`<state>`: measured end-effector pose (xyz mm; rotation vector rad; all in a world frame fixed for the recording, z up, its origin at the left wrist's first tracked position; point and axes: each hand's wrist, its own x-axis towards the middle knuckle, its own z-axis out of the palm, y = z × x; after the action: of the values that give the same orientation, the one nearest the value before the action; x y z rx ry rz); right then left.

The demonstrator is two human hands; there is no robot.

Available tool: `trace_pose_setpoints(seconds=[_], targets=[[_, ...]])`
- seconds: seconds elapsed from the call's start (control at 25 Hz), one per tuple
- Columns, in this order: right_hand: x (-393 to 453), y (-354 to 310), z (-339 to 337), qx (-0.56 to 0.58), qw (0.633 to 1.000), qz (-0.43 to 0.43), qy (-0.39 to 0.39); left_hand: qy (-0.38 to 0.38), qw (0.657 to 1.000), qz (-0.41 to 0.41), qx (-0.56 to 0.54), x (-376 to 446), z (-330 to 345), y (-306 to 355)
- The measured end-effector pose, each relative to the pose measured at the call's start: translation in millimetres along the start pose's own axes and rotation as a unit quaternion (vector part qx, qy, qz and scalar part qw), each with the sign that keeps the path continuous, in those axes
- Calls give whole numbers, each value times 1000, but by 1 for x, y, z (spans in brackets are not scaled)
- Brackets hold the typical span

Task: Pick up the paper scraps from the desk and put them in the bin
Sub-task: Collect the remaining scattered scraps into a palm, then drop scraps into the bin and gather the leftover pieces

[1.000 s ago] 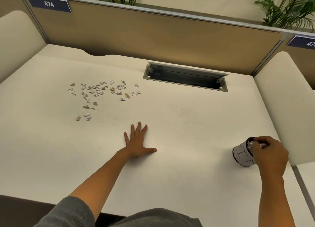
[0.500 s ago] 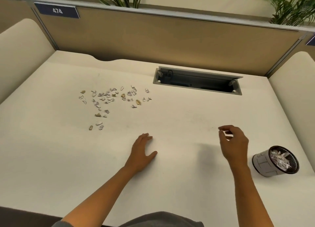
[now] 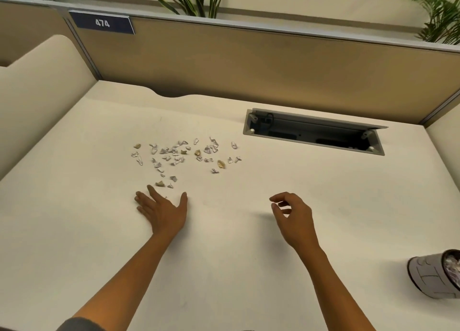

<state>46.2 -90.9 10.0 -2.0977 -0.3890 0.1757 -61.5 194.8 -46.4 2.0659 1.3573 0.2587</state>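
Several small white and tan paper scraps [image 3: 184,155] lie scattered on the cream desk [image 3: 236,268], left of centre. My left hand [image 3: 163,211] rests flat on the desk with fingers spread, just below the nearest scraps and partly covering one or two. My right hand [image 3: 293,217] hovers over the middle of the desk, fingers loosely curled and apart, holding nothing. A small grey bin [image 3: 435,273] with a dark rim stands at the right edge, partly cut off, with shredded paper inside.
An open grey cable tray [image 3: 313,131] is sunk into the desk at the back right. Tan partition panels [image 3: 249,64] wall the desk at the back, cream side dividers at left and right. A blue "474" label [image 3: 102,22] and plants sit above.
My right hand left the bin and moved left over the desk's middle. My left hand slid forward and left to the nearest scraps. The view shifted left, putting the bin at the right edge.
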Motion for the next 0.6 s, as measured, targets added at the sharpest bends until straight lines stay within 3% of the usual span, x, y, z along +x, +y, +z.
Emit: trace_pose_setpoints(seconds=[0.36, 0.48, 0.6], targets=[[10, -4, 29, -7, 999, 19, -48, -31, 993, 108, 34, 59, 7, 30], [26, -9, 42, -16, 995, 25, -100, -24, 991, 110, 70, 84, 0, 43], [60, -17, 62, -73, 984, 7, -161, -81, 986, 117, 92, 107, -6, 51]])
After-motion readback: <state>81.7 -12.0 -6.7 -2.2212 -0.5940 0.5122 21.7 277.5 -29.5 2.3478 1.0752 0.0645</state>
